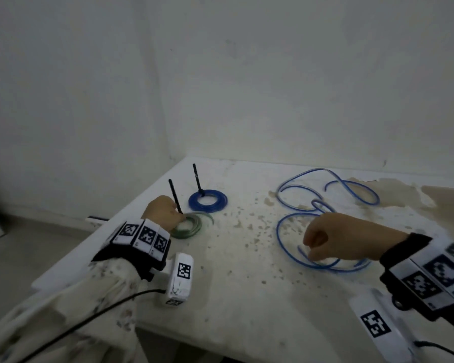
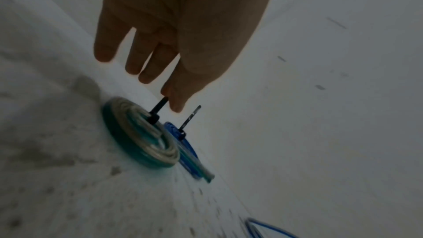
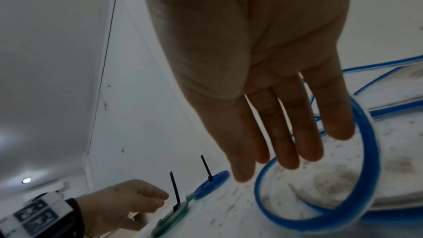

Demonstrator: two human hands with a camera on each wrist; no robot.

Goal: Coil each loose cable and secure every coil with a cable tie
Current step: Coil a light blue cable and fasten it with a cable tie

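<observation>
Two coils, green coil (image 1: 188, 226) and blue coil (image 1: 208, 200), lie tied near the desk's (image 1: 247, 297) left edge. The left hand (image 1: 161, 212), fingers relaxed, hovers beside the green's tie (image 1: 175, 196). The right hand (image 1: 333, 238), fingers straight and together (holding nothing), reaches over the loose blue cable (image 1: 325, 221) toward the right edge; gathering its loops comes next.

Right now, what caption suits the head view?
Two tied coils sit left; right hand reaches the loose blue cable.

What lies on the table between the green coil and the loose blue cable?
Only bare, stained table. The head view shows nothing between the green coil and the loose blue cable.
</observation>
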